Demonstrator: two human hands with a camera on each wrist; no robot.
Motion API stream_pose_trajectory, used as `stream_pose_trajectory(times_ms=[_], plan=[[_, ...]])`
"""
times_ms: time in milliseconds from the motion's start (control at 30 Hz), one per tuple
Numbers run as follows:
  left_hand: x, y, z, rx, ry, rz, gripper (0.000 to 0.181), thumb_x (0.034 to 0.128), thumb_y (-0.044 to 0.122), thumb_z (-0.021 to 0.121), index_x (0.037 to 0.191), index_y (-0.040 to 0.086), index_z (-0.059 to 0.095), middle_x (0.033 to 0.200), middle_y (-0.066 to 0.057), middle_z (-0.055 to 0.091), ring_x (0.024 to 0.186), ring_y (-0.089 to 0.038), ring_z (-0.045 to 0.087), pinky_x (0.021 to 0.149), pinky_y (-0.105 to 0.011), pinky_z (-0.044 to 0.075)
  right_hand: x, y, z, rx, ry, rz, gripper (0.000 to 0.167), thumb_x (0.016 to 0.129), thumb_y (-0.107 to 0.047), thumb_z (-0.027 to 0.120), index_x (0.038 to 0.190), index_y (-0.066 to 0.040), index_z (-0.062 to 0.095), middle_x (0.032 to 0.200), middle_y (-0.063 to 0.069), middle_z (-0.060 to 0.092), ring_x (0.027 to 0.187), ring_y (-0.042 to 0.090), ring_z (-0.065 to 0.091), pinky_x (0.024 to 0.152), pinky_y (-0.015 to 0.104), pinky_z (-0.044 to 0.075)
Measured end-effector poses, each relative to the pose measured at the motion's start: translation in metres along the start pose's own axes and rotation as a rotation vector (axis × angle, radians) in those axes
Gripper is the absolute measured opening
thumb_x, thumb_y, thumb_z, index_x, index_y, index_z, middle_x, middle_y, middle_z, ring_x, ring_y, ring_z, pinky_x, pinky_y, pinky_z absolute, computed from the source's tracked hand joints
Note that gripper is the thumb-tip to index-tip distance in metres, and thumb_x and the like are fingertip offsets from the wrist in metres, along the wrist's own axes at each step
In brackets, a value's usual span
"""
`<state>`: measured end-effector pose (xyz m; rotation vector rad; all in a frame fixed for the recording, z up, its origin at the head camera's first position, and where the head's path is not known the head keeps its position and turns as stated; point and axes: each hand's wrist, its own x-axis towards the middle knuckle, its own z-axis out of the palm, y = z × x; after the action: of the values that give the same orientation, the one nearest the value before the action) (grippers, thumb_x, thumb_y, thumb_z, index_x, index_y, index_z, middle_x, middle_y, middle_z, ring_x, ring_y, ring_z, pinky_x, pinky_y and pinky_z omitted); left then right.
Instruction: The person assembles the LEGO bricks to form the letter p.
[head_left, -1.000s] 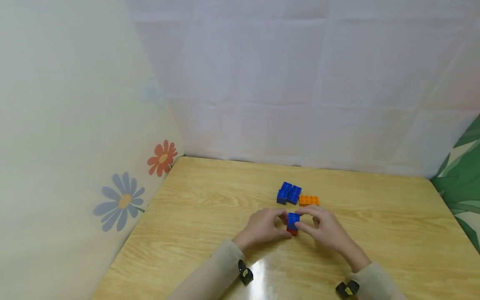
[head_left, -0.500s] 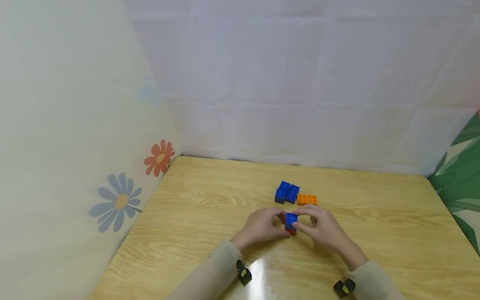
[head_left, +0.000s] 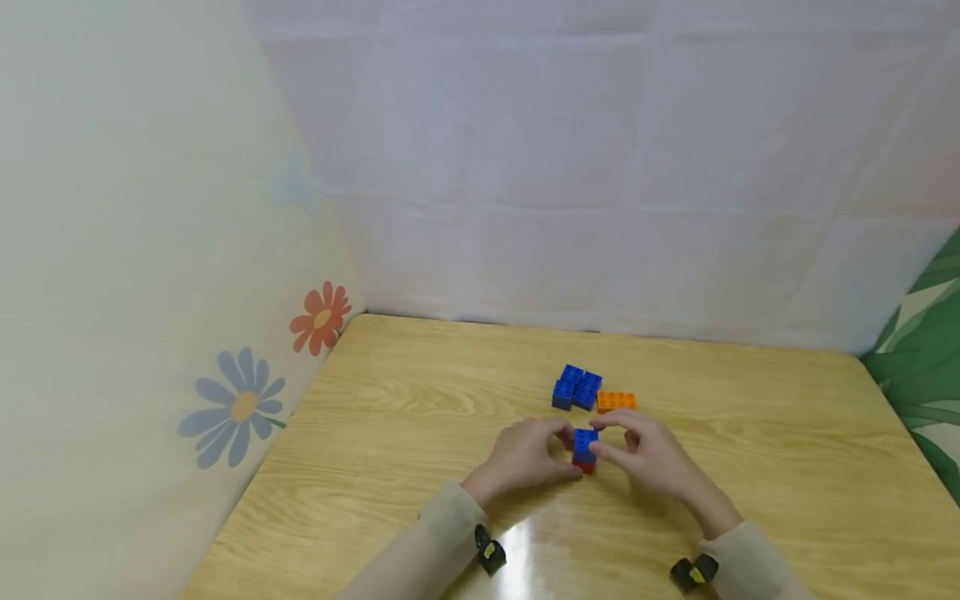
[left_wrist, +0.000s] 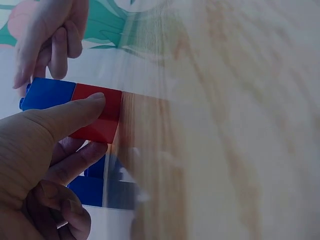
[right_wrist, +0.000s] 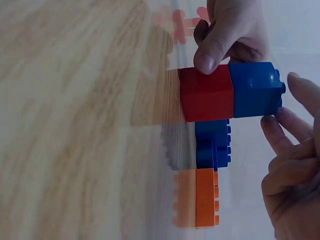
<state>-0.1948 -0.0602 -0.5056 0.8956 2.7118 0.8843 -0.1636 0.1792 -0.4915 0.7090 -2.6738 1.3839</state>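
A blue brick [head_left: 585, 440] sits on top of a red brick [head_left: 583, 467], their sides lined up. My left hand [head_left: 523, 452] pinches the red brick, its thumb on the near side in the left wrist view. Around the blue brick's upper part is my right hand [head_left: 651, 454], thumb and fingers loosely bent. In the right wrist view a fingertip [right_wrist: 270, 120] touches the edge of the blue brick [right_wrist: 255, 90], while a small gap shows between the thumb and its studs.
Behind the hands, several blue bricks [head_left: 587, 390] lie close together, one standing higher at the left. An orange brick [head_left: 616, 402] lies just right of them. The wooden table [head_left: 420, 375] ends at a white cloth wall [head_left: 510, 267].
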Motion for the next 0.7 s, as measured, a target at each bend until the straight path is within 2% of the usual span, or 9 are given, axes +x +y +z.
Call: stream_pose_trajectory(times_ms=[267, 433, 500, 700], plan=[[-0.004, 0.001, -0.004, 0.018, 0.005, -0.023, 0.050, 0.0801, 0.047, 0.089, 0.120, 0.023, 0.073, 0.112, 0.015, 0.071, 0.105, -0.008, 0.065, 0.093, -0.036, 0.051, 0.009, 0.007, -0.015, -0.024, 0.038, 0.015, 0.031, 0.096, -0.025, 0.078, 0.121, -0.008, 0.074, 0.115, 0.008, 0.073, 0.055, 0.007, 0.038, 0.051, 0.026, 0.037], [-0.007, 0.003, -0.009, -0.001, 0.012, -0.010, 0.056, 0.0819, 0.050, 0.087, 0.126, 0.020, 0.072, 0.117, 0.013, 0.072, 0.111, -0.010, 0.065, 0.099, -0.039, 0.050, 0.018, 0.010, -0.023, -0.071, 0.053, 0.059, 0.032, 0.097, -0.024, 0.077, 0.123, -0.006, 0.073, 0.120, 0.010, 0.072, 0.067, 0.015, 0.050, 0.059, 0.027, 0.044], [-0.008, 0.005, -0.011, -0.009, 0.011, -0.003, 0.055, 0.0830, 0.050, 0.086, 0.127, 0.020, 0.071, 0.117, 0.013, 0.072, 0.112, -0.010, 0.065, 0.100, -0.039, 0.049, 0.022, 0.013, -0.026, -0.083, 0.047, 0.073, 0.032, 0.097, -0.024, 0.077, 0.124, -0.007, 0.073, 0.121, 0.010, 0.071, 0.071, 0.017, 0.052, 0.060, 0.028, 0.045], [-0.008, 0.005, -0.013, -0.035, 0.013, -0.003, 0.051, 0.0833, 0.050, 0.086, 0.124, 0.023, 0.072, 0.115, 0.016, 0.072, 0.110, -0.007, 0.065, 0.098, -0.039, 0.050, 0.039, 0.025, -0.040, -0.126, -0.006, 0.060, 0.035, 0.099, -0.026, 0.074, 0.127, -0.005, 0.071, 0.127, 0.012, 0.070, 0.065, 0.016, 0.046, 0.057, 0.029, 0.041]])
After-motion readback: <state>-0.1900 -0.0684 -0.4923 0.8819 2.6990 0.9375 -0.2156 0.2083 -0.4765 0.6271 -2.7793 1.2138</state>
